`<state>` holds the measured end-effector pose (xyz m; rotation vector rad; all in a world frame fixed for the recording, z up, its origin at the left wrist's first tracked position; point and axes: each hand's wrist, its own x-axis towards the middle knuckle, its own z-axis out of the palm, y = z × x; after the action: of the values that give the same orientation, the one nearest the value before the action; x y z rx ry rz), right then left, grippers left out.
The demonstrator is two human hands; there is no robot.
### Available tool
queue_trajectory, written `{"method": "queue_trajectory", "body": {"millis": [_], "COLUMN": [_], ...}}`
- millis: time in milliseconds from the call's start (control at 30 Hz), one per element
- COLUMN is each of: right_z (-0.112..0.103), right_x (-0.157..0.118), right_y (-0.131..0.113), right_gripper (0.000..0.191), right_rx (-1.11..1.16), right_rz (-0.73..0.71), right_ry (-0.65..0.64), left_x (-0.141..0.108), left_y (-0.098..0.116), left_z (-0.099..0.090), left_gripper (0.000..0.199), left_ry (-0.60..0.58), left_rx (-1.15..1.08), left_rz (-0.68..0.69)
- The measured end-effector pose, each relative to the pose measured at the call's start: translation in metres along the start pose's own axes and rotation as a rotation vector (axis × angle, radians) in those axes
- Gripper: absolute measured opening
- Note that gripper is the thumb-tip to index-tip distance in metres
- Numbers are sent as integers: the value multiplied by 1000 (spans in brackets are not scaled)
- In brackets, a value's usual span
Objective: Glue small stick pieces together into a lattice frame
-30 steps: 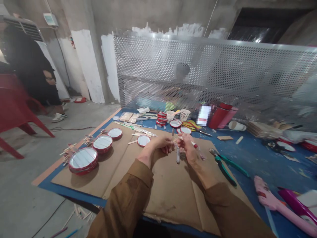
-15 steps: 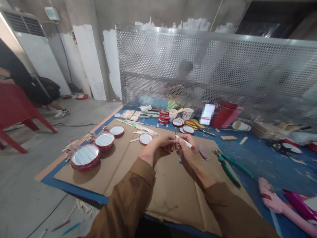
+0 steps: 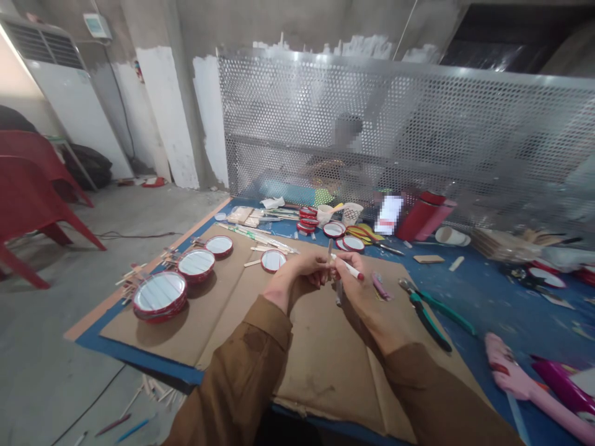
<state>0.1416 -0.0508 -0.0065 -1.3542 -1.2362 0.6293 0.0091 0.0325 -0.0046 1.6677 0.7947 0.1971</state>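
Note:
Over the brown cardboard, my left hand is closed on a thin wooden stick that stands up between the fingers. My right hand pinches a white marker with a red end, its other end close to the stick. The two hands nearly touch. Below them lies a narrow grey strip. A round red-rimmed piece rests on the cardboard beyond my left wrist. At the left are stacks of similar pieces with small sticks beside them.
Green-handled pliers lie to the right, with a pink glue gun beyond. Along the back of the blue table are paper cups, a lit phone and a red bottle, before a perforated metal screen.
The person at the far left, by the red chairs, has moved mostly out of view. My hands have barely shifted, still holding the stick and the marker.

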Motion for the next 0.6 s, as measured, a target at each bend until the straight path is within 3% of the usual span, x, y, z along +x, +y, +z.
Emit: {"method": "queue_trajectory", "body": {"millis": [133,433,600], "right_z": [0,0,1], "right_x": [-1,0,-1], "right_y": [-1,0,4], "right_gripper": [27,32,32], "right_rx": [23,4,-65], "right_rz": [35,-18,-53], "right_ry": [65,-43,-53], "left_x": [0,-5,-3], "left_y": [-2,2,2], "left_z": [0,1,2], "left_gripper": [38,46,41], "left_ry": [7,10,26], "left_rx": [-7,3,1], "left_rz": [2,24,20]}}
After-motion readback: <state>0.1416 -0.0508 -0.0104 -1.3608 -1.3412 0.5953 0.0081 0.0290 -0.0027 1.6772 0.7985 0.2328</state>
